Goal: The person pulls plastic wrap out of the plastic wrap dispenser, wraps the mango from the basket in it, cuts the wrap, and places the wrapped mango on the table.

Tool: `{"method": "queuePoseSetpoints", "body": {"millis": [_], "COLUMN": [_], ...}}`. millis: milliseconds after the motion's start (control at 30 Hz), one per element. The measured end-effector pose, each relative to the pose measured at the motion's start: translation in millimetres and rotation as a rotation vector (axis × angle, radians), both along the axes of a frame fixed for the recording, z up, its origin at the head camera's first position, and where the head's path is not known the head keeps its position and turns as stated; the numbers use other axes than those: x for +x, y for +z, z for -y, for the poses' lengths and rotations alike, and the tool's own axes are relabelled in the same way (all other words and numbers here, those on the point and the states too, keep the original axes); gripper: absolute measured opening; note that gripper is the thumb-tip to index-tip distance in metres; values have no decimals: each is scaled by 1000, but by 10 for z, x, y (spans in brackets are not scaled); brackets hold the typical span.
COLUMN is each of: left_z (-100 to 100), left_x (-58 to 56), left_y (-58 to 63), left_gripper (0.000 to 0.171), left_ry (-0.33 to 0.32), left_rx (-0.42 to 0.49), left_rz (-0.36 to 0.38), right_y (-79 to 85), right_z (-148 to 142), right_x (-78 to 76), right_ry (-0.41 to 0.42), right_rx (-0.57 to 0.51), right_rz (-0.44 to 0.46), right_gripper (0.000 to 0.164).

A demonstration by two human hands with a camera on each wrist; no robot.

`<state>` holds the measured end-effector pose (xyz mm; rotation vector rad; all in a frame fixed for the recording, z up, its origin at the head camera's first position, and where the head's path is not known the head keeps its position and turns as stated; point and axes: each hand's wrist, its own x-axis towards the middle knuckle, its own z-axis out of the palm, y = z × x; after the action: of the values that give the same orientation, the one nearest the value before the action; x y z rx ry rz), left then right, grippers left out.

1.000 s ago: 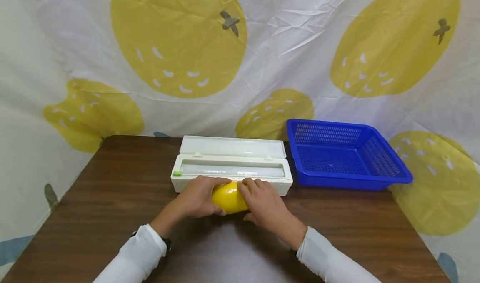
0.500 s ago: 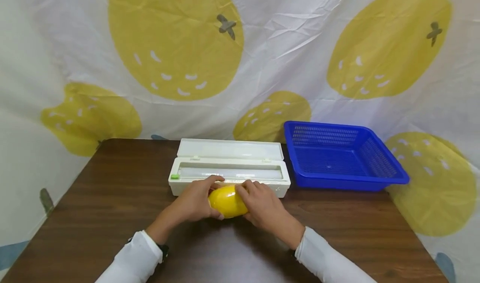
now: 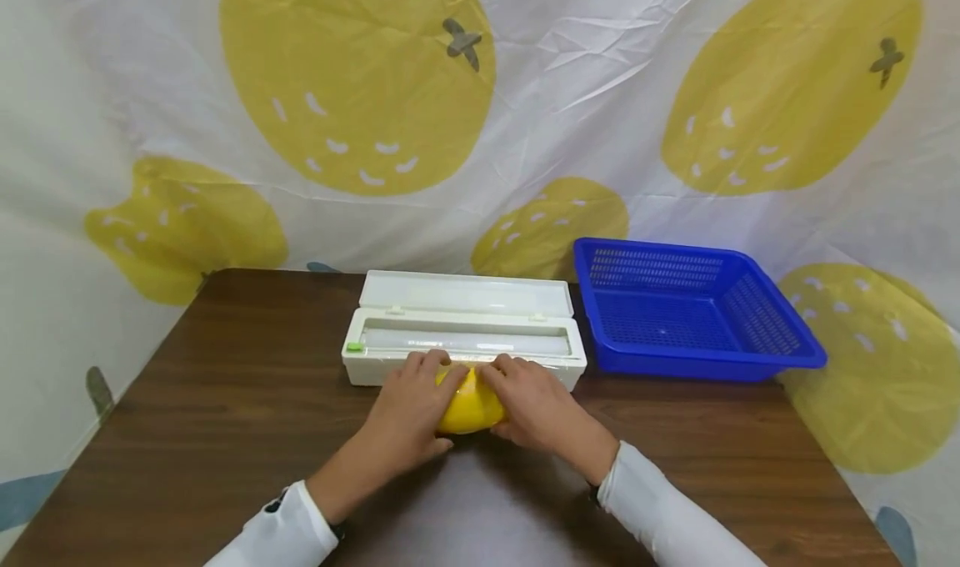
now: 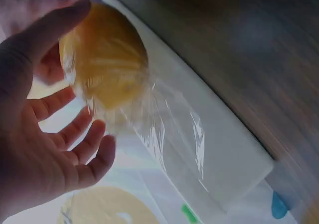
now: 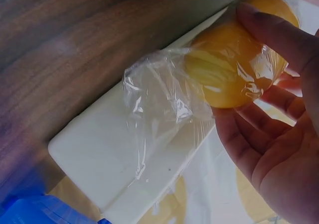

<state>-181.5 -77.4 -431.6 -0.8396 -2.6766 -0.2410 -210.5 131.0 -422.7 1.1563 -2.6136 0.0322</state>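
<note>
A yellow oblong fruit (image 3: 471, 408), bound in clear cling film (image 5: 159, 84), sits in front of the white film box (image 3: 367, 373). My right hand (image 3: 536, 404) grips its right end, thumb on the near side and fingers behind. My left hand (image 3: 408, 413) is at the fruit's left end; its fingers, spread and loosely bent, touch the top, while the thumb stands slightly off the near side in the head view. Loose film trails from both ends of the fruit in the wrist views. The box's lid (image 3: 465, 292) is up, showing a film roll (image 3: 465, 340).
A blue plastic basket (image 3: 705, 364) stands at the back right, beside the box. A green slider (image 3: 355, 347) is at the box's left end. Behind the brown table (image 3: 225, 367) hangs a white cloth printed with yellow fruit.
The fruit has shifted slightly right. My left hand has moved from gripping its left end to lying over its top, with the thumb off the near side. The right hand keeps its grip.
</note>
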Motion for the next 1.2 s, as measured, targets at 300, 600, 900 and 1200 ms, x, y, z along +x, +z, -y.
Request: {"method": "queuePoseSetpoints", "body": {"millis": [300, 600, 900, 1200], "left_z": [-105, -101, -108, -119], "left_x": [-7, -16, 1, -19], "left_y": [-77, -89, -129, -152], "left_gripper": [105, 99, 100, 95], "left_ry": [51, 55, 46, 63], "left_rx": [-160, -195, -204, -163], "left_rz": [-83, -70, -67, -87], "right_y": [53, 36, 33, 66], "right_z": [35, 38, 18, 2], "right_x": [-47, -77, -95, -129], "right_ry": [-16, -27, -5, 35], "right_rx": [29, 34, 10, 4], "right_rz": [95, 140, 195, 271], "right_gripper": [68, 67, 64, 69]}}
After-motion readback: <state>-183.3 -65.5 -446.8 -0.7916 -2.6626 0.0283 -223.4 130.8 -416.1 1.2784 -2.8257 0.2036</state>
